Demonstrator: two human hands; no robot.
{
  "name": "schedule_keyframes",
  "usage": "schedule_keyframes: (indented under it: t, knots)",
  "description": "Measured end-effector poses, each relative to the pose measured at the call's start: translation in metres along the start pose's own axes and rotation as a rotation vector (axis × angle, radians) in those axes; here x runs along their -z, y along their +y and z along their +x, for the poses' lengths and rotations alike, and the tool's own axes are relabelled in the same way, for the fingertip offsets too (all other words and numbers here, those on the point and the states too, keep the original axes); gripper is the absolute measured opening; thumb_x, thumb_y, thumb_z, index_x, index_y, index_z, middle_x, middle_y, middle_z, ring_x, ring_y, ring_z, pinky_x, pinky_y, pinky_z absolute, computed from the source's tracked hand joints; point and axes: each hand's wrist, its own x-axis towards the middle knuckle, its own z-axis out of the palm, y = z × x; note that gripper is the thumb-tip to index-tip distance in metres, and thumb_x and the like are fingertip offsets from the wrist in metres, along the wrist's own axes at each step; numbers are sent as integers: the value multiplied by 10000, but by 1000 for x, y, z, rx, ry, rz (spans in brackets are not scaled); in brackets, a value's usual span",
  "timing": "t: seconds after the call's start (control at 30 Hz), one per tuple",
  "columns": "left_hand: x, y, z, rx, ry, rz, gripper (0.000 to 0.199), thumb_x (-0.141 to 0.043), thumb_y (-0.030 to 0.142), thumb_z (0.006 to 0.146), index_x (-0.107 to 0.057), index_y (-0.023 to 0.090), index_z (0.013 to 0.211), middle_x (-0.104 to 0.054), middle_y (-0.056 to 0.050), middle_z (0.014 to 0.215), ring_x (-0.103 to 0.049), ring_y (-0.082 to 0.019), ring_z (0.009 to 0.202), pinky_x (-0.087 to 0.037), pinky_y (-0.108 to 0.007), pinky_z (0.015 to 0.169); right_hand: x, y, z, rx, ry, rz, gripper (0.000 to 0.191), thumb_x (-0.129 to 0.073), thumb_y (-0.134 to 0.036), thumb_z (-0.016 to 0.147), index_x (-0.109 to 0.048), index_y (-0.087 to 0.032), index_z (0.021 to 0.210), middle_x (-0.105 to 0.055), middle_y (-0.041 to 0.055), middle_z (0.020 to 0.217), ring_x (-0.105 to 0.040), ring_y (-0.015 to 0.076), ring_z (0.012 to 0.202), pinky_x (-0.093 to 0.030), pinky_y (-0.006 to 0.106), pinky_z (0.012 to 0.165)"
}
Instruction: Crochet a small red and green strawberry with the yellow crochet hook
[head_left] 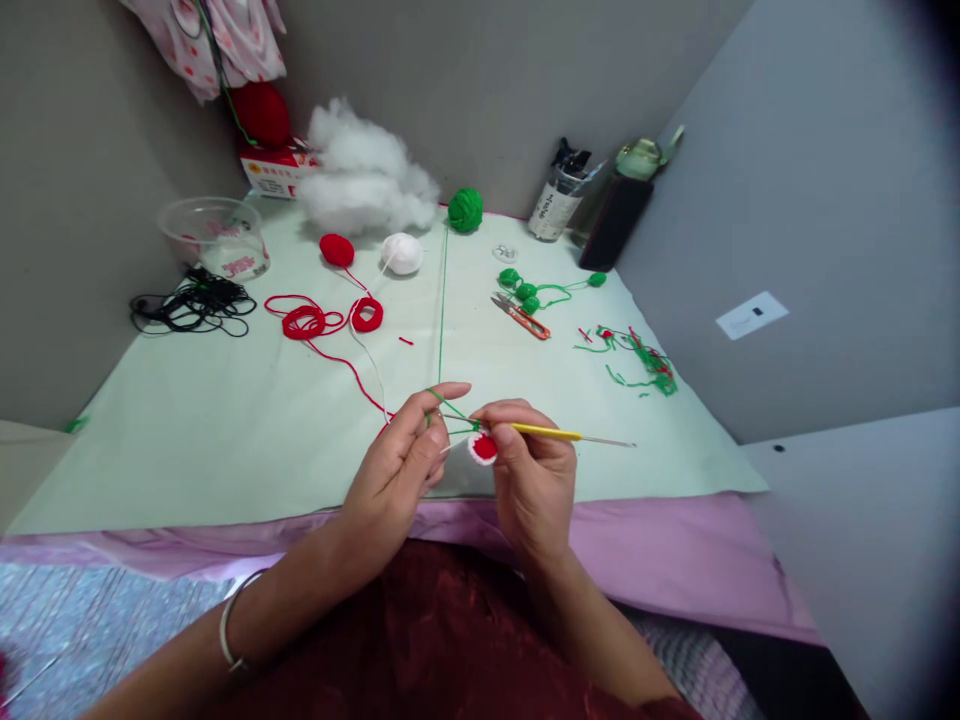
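Centrally, over the near tabletop [285,475], the left hand [403,448] is curled and the right hand [534,480] pinches a yellow-handled crochet hook [549,432] plus the red-and-white crocheted disc [483,448], likely light, soft, best held by its rim; the left grips green yarn [442,310].

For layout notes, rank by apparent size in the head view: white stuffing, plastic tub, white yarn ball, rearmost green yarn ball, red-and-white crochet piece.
1. White stuffing
2. Plastic tub
3. White yarn ball, rearmost green yarn ball: too alike to rank
4. Red-and-white crochet piece, though right hand partly covers it
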Motion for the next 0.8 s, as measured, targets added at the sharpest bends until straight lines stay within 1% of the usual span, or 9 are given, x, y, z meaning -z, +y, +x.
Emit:
schedule_keyframes:
  t: [0.1, 0.2, 0.27, 0.3, 0.37, 0.47, 0.57, 0.67, 0.8]
  knots:
    - [0, -1, 1, 3, 1, 1, 311, -545, 335, 1056, -655, 287, 1342, -456, 46, 802, -396, -90, 545, -358, -267, 555, -1, -1, 1, -1, 0, 12, 131, -753, -203, 911, -833, -295, 960, -788, 7, 897, -709, 148, 835, -561, 271, 726]
    - [3, -1, 6, -17, 26, 10, 297, -553, 288, 1043, -678, 262, 1312, -544, 21, 874, -541, -117, 709, -447, -267, 725, 0, -1, 2, 18, -3, 4, 125, -755, -209, 910, -830, -295, 960, -785, 6, 888, -708, 153, 832, -561, 278, 724]
    - [4, -1, 9, -20, 35, -15, 319, -537, 319, 1049, -674, 249, 1328, -621, -4, 954, -576, -134, 792, -464, -271, 794, 1, -2, 2, 23, 4, -22, 108, -755, -227, 912, -827, -294, 956, -782, 10, 886, -705, 161, 824, -563, 292, 721]
    - [3, -2, 10, -8, 15, -36, 353, -517, 355, 1056, -658, 243, 1360, -650, -13, 961, -581, -138, 780, -471, -275, 780, 2, -2, 2, 17, 9, -38, 101, -755, -237, 913, -826, -294, 957, -779, 11, 890, -703, 163, 816, -564, 299, 719]
    - [0, -4, 10, 40, -63, -83, 447, -467, 438, 1067, -610, 226, 1435, -678, -18, 864, -569, -144, 691, -472, -276, 686, 2, -3, 1, 3, 18, -66, 95, -757, -253, 914, -825, -299, 961, -773, 14, 904, -697, 163, 795, -564, 305, 703]
    - [-7, -8, 6, 93, -115, -143, 520, -452, 512, 1060, -579, 219, 1471, -640, 2, 731, -498, -132, 578, -389, -248, 532, 1, -4, -1, 25, 31, -89, 94, -763, -262, 914, -826, -313, 960, -774, 14, 930, -704, 165, 798, -572, 315, 704]
    - [-12, -9, 3, 69, -74, -160, 530, -485, 572, 1044, -593, 249, 1450, -570, 28, 711, -408, -106, 558, -318, -224, 506, 0, -5, -3, 82, 36, -108, 124, -754, -238, 926, -827, -329, 966, -781, 9, 939, -723, 173, 842, -588, 324, 737]
    - [-15, -6, 6, 59, -31, -136, 571, -491, 638, 1023, -645, 220, 1379, -441, 55, 641, -330, -106, 562, -274, -224, 512, -1, -4, -4, 120, 22, -111, 170, -745, -194, 934, -829, -331, 992, -784, 7, 937, -729, 170, 880, -593, 318, 767]
    - [-15, -3, 12, 50, 17, -91, 431, -565, 527, 1034, -693, 194, 1274, -310, 82, 596, -281, -107, 556, -250, -233, 519, -1, -2, -6, 126, 8, -115, 205, -742, -159, 935, -828, -330, 1010, -786, 7, 952, -722, 162, 904, -588, 297, 762]
